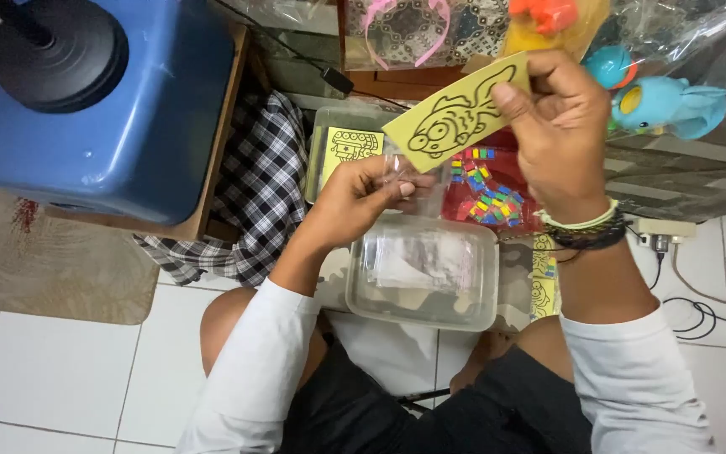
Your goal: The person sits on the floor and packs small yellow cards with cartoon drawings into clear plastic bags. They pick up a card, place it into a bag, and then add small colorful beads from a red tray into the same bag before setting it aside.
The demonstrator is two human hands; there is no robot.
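The right hand (560,134) pinched a yellow card with a fish drawing (455,113), held in the air above the red tray of small coloured pieces (489,197). The left hand (363,193) gripped a clear plastic sleeve (418,181) just below the card, over the far edge of a clear plastic box (422,273).

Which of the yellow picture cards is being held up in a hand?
The fish card, pinched in the right hand; the other yellow card lies in a clear box.
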